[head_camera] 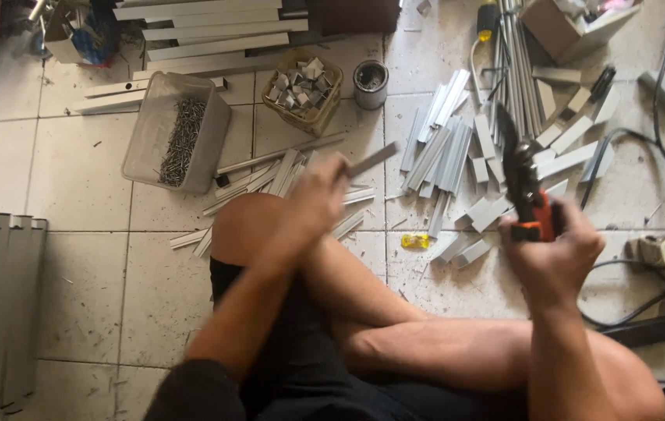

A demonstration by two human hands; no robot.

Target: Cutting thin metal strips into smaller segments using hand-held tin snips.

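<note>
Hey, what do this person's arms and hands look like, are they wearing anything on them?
Both arms are bare to above the elbow, with no sleeves showing. The left hand and right hand wear no gloves, and no watch or band shows at either wrist. The left hand is blurred.

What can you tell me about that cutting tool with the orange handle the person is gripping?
The snips are a hand cutter with dark metal blades and an orange and black handle. The right hand is wrapped round the handle, holding the tool up above the tiled floor, blades pointing away from the person over the heap of cut metal strips. Whether the blades are open cannot be told.
</note>
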